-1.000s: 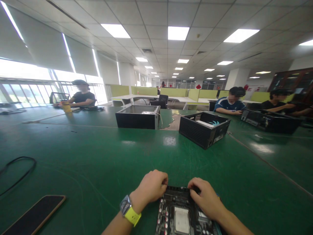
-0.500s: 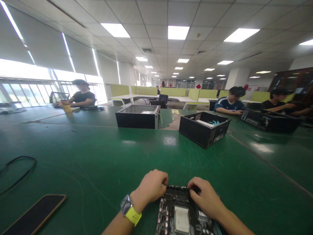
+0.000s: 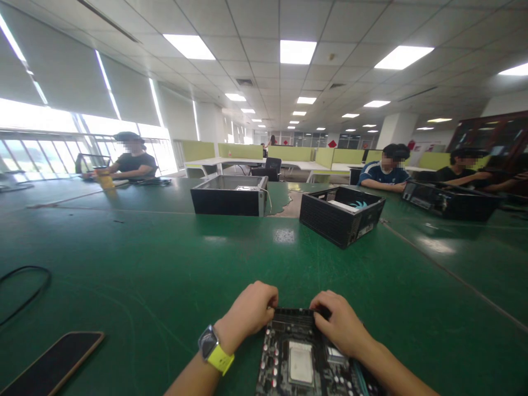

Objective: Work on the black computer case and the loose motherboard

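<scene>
Presently logged: circuit board (image 3: 303, 357) flat at table's (image 3: 165, 264) near edge; left hand (image 3: 249, 312) and right hand (image 3: 338, 324), fingers curled, gripped board's far edge, equally near.

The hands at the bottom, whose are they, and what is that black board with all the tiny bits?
They belong to a person wearing a camera on their head, so you see what they see. The left hand, with a yellow-strapped watch, and the right hand both press on the far edge of a black computer circuit board lying on the big green table. Nearby lie a dark flat phone and two open black computer cases. Other people sit farther away.
</scene>
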A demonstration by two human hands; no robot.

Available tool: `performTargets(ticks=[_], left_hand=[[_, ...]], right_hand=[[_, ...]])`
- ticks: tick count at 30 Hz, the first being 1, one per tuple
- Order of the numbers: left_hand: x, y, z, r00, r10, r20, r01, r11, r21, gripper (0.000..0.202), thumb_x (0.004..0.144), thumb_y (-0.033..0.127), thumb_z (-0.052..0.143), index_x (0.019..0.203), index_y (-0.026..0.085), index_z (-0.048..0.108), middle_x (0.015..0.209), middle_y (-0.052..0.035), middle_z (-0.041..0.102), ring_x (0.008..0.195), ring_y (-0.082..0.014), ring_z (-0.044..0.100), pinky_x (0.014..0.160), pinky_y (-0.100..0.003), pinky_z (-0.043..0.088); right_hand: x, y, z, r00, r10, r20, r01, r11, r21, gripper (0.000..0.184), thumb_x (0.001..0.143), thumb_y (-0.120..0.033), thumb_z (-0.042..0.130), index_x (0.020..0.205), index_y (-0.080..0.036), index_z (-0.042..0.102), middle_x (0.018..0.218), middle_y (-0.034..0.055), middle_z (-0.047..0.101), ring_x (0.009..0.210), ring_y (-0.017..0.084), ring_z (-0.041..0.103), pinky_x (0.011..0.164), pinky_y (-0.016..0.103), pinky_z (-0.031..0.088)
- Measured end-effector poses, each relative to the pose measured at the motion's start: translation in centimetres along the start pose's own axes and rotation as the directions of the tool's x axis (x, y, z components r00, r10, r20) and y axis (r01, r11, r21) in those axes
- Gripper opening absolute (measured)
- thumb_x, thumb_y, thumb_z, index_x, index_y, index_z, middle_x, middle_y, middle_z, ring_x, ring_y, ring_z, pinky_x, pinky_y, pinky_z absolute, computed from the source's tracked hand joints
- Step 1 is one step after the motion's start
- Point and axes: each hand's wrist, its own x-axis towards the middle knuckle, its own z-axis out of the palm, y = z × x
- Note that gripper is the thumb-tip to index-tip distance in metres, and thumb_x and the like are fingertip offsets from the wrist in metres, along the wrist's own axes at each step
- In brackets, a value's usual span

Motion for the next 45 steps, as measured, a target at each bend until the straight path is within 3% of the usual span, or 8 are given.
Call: performTargets(ticks=[6, 25, 28, 30, 33, 37, 41, 45], left_hand=[[-0.1, -1.0, 0.1, 1.000, -0.008, 0.002, 0.008, 1.000, 0.008, 0.014, 0.066, 0.013, 0.051, 0.070, 0.020, 0.062, 0.072, -0.0005, 0.065, 0.066, -0.0137, 0.056, 0.061, -0.023, 0.037], [-0.2, -1.0, -0.8, 1.000, 0.009, 0.027, -0.009, 1.000, 0.007, 0.015, 0.071, 0.019, 0.052, 0.079, 0.020, 0.065, 0.079, -0.0021, 0.068, 0.073, -0.0160, 0.059, 0.065, -0.024, 0.041], [-0.7, 0.1, -1.1, 0.999, 0.025, -0.027, -0.024, 0.999, 0.049, 0.026, 0.074, 0.021, 0.054, 0.097, 0.021, 0.065, 0.096, -0.0051, 0.067, 0.090, -0.0199, 0.059, 0.078, -0.029, 0.043], [-1.2, 1.9, -0.9, 0.993, 0.089, -0.077, -0.084, 0.994, 0.075, 0.026, 0.078, 0.024, 0.053, 0.102, 0.022, 0.063, 0.100, -0.0058, 0.065, 0.096, -0.0211, 0.057, 0.083, -0.031, 0.043], [-1.9, 5.5, 0.6, 0.955, 0.293, -0.056, -0.288, 0.955, 0.073, 0.019, 0.081, 0.032, 0.055, 0.097, 0.023, 0.062, 0.099, -0.0043, 0.065, 0.093, -0.0209, 0.057, 0.078, -0.032, 0.042], [-1.9, 9.0, 3.8, 0.834, 0.549, 0.061, -0.552, 0.822, 0.139, 0.021, 0.083, 0.042, 0.058, 0.087, 0.022, 0.062, 0.093, -0.0019, 0.068, 0.095, -0.0208, 0.058, 0.071, -0.032, 0.039], [-1.5, 9.6, 5.9, 0.785, 0.616, 0.068, -0.613, 0.756, 0.229, 0.014, 0.088, 0.032, 0.055, 0.082, 0.022, 0.063, 0.089, 0.0020, 0.069, 0.087, -0.0161, 0.059, 0.065, -0.030, 0.036], [-1.2, 9.7, 7.7, 0.748, 0.659, 0.078, -0.661, 0.730, 0.178, 0.011, 0.085, 0.035, 0.059, 0.090, 0.027, 0.065, 0.094, 0.0047, 0.071, 0.082, -0.0140, 0.061, 0.060, -0.029, 0.033]], right_hand=[[0.3, -0.4, -0.4, 0.999, -0.016, 0.034, 0.014, 0.999, 0.047, 0.017, 0.077, -0.018, 0.050, 0.081, -0.021, 0.066, 0.083, 0.0016, 0.066, 0.083, 0.018, 0.056, 0.078, 0.030, 0.039], [0.1, -0.1, -0.1, 1.000, 0.011, 0.029, -0.014, 0.996, 0.088, 0.020, 0.077, -0.020, 0.051, 0.085, -0.021, 0.070, 0.086, 0.0025, 0.068, 0.086, 0.019, 0.059, 0.081, 0.031, 0.041], [0.1, -0.1, -0.1, 0.999, 0.016, 0.029, -0.019, 0.996, 0.087, 0.021, 0.077, -0.022, 0.053, 0.090, -0.021, 0.069, 0.090, 0.0030, 0.069, 0.090, 0.019, 0.059, 0.083, 0.032, 0.041], [0.1, 0.0, -0.1, 0.999, 0.019, 0.036, -0.023, 0.996, 0.087, 0.022, 0.078, -0.024, 0.053, 0.093, -0.022, 0.069, 0.092, 0.0035, 0.069, 0.091, 0.020, 0.059, 0.084, 0.032, 0.041], [0.1, 0.1, 0.0, 0.999, 0.021, 0.040, -0.025, 0.995, 0.097, 0.021, 0.078, -0.026, 0.053, 0.090, -0.021, 0.070, 0.090, 0.0040, 0.069, 0.088, 0.020, 0.060, 0.083, 0.032, 0.042], [0.2, 0.5, 0.2, 0.999, 0.024, 0.030, -0.027, 0.994, 0.106, 0.021, 0.077, -0.024, 0.054, 0.089, -0.020, 0.070, 0.090, 0.0043, 0.069, 0.088, 0.020, 0.060, 0.082, 0.032, 0.043], [0.1, 0.5, 0.2, 1.000, 0.016, 0.019, -0.018, 0.995, 0.102, 0.021, 0.077, -0.023, 0.054, 0.091, -0.020, 0.070, 0.092, 0.0042, 0.069, 0.089, 0.019, 0.060, 0.084, 0.032, 0.043], [0.1, 0.2, 0.0, 1.000, 0.024, 0.017, -0.026, 0.993, 0.112, 0.021, 0.079, -0.026, 0.054, 0.092, -0.020, 0.070, 0.093, 0.0045, 0.069, 0.090, 0.020, 0.060, 0.085, 0.033, 0.043]])
